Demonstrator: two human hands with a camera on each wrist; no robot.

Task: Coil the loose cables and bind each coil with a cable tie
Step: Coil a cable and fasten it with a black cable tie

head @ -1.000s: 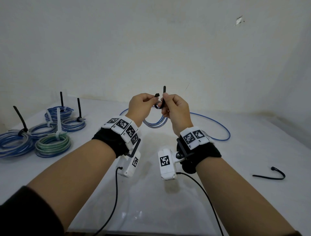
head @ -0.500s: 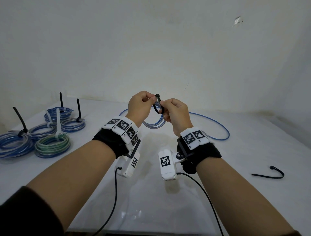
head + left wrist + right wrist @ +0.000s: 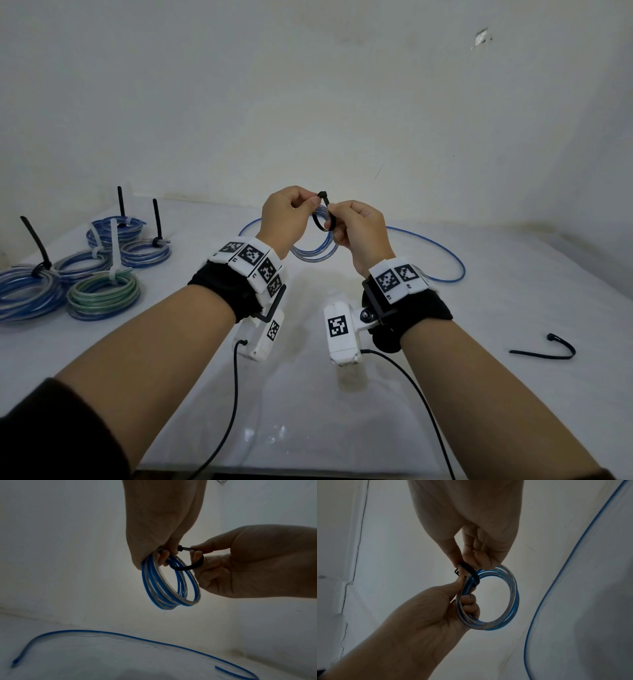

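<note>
Both hands (image 3: 287, 214) loop black tie (image 3: 186, 566) around hanging coil (image 3: 169, 586)

A bare, makeshift workroom: a white tabletop (image 3: 513, 274) set into the corner of scuffed, cracked white walls (image 3: 308, 102).

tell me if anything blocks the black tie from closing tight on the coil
Nothing visible does. The black tie loops loosely around the coil, with only the left hand gripping beside it.
</note>
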